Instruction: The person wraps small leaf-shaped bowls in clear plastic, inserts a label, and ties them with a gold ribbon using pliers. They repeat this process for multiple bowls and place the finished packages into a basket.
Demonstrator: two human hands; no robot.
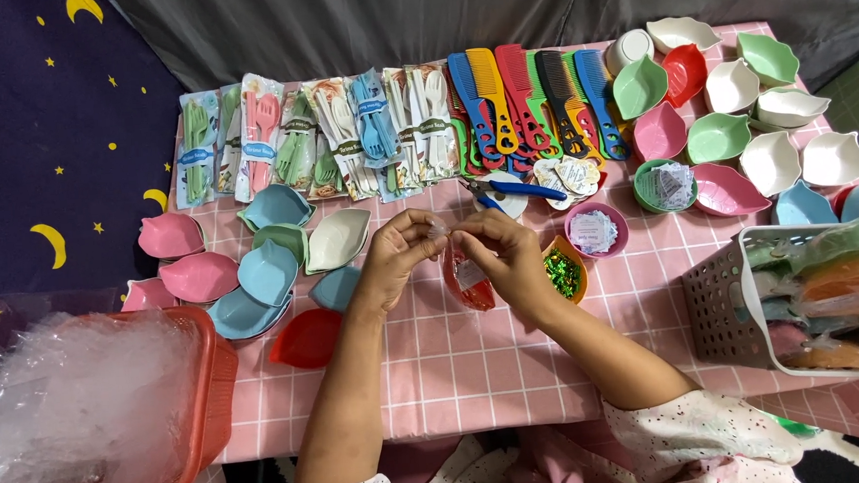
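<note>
My left hand (394, 255) and my right hand (505, 255) meet over the middle of the pink checked table (475, 366). Between the fingertips of both hands is the top of a small clear bag (466, 277) with a red item inside; the bag hangs down between the hands. Just right of my right hand sits an orange leaf-shaped dish (565, 269) full of green glitter bits. Blue-handled pliers (515, 189) lie just beyond the hands.
Leaf-shaped dishes in pink, blue and cream (254, 265) lie at left, more in green, white and red (737, 127) at right. Packed cutlery sets (316, 140) and coloured combs (530, 99) line the back. An orange basket of clear bags (96, 416) stands front left, a white basket (815, 300) right.
</note>
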